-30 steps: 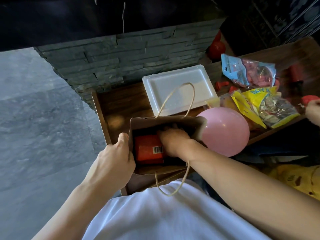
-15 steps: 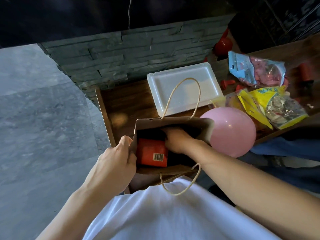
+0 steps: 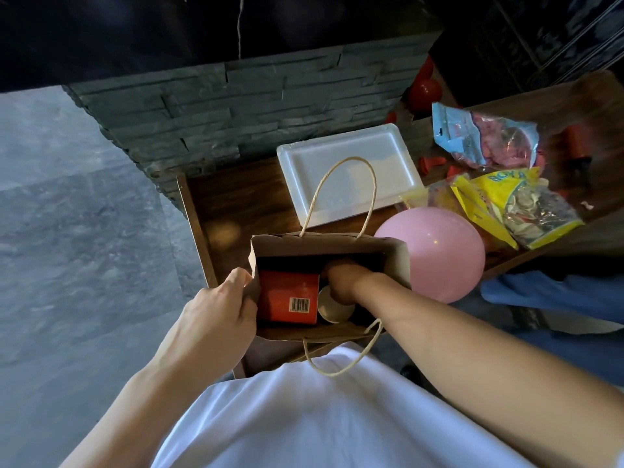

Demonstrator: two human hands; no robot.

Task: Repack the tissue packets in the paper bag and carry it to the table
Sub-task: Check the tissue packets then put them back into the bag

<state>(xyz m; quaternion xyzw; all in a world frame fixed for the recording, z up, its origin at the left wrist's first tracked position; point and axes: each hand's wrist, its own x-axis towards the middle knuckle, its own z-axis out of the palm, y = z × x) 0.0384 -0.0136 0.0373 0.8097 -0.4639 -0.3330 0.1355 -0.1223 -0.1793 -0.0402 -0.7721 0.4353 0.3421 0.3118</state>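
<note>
The brown paper bag [image 3: 324, 246] stands open on the near edge of the wooden table [image 3: 243, 204], mouth up, right in front of the person's white shirt [image 3: 304, 417]. Left hand [image 3: 216, 309] is at the bag's nine o'clock side, fingers and thumb pinched closed on the rim, holding that wall out. Right hand [image 3: 344, 278] is plunged down into the bag at its three o'clock half, knuckles up, curled over something there; whether it grips anything, I cannot tell, the fingers are hidden. Inside, a red packet [image 3: 287, 295] with a barcode lies flat in the nine o'clock half, and just beside it, touching the right hand, sits a pale round thing [image 3: 329, 307], too unclear to name. One twine handle [image 3: 337, 194] stands up at the bag's twelve o'clock rim, the other [image 3: 341, 356] droops over the six o'clock rim onto the shirt. At two o'clock of the bag a pink balloon [image 3: 435, 255] presses against its wall. At twelve o'clock, a white foam tray [image 3: 347, 170] lies flat on the table. Further toward two o'clock, a yellow packet of balloons [image 3: 516, 211], and beyond it a blue one [image 3: 483, 136]. Grey stone wall [image 3: 236, 106] behind.
</note>
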